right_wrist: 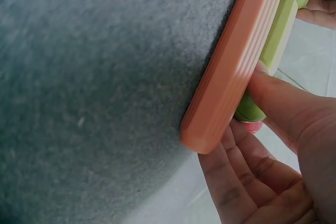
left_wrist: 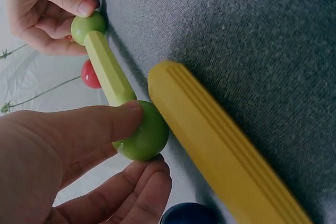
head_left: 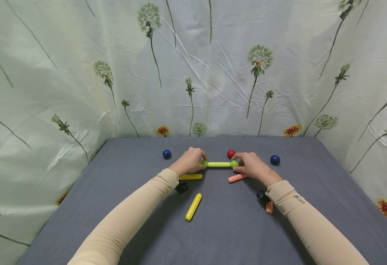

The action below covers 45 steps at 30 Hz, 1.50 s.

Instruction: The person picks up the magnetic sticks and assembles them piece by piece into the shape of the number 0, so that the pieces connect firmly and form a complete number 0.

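Note:
A light-green ridged rod [head_left: 219, 164] lies level between two green balls, one at each end. My left hand [head_left: 192, 161] pinches the left green ball [left_wrist: 146, 132] between thumb and fingers. On the other end, my right hand [head_left: 253, 167] grips the right green ball [head_left: 234, 164]. In the left wrist view both balls touch the ends of the rod. A yellow rod [left_wrist: 220, 145] lies just beside the left hand. Close to the right hand is an orange-pink rod [right_wrist: 233, 61], which partly covers the green pieces in the right wrist view.
Behind the right hand sits a red ball [head_left: 231, 153]. Blue balls lie at the back left [head_left: 166, 154] and back right [head_left: 274, 159]. Nearer on the grey table [head_left: 226, 228] are a second yellow rod [head_left: 193, 207] and another orange rod [head_left: 269, 207], partly hidden by the right wrist.

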### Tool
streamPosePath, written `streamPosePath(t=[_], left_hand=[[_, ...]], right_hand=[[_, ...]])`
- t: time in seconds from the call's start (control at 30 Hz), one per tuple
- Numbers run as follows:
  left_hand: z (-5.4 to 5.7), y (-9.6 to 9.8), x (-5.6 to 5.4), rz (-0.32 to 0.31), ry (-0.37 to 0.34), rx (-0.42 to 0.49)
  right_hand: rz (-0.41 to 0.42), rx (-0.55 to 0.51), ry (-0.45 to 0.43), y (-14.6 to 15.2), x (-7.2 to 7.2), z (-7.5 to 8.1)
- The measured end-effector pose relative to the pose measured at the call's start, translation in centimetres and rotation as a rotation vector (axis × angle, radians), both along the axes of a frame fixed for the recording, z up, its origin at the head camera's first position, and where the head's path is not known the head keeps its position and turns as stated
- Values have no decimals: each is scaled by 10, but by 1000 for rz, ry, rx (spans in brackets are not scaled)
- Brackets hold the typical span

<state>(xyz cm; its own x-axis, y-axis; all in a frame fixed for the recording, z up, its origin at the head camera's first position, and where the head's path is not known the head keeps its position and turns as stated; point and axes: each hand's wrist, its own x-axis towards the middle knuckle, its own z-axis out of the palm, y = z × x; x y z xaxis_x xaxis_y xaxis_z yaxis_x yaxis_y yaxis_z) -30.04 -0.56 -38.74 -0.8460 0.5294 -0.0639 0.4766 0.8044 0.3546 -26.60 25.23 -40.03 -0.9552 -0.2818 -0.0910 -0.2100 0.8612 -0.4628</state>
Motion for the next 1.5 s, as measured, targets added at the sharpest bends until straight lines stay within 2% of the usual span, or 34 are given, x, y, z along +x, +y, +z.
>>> streamPosePath(t=[0.33, 1.0, 1.17, 1.5], left_hand=[[-2, 4, 1, 6, 10, -12], [-6, -3, 5, 16, -7, 50], [-4, -5, 6, 15, -3, 43], [6, -11, 13, 37, 47, -3]], right_hand=[[10, 8, 17, 4, 1, -1], [11, -19, 18, 3, 3, 0], [7, -17, 14, 3, 4, 2], [27, 4, 75, -2, 4, 12]])
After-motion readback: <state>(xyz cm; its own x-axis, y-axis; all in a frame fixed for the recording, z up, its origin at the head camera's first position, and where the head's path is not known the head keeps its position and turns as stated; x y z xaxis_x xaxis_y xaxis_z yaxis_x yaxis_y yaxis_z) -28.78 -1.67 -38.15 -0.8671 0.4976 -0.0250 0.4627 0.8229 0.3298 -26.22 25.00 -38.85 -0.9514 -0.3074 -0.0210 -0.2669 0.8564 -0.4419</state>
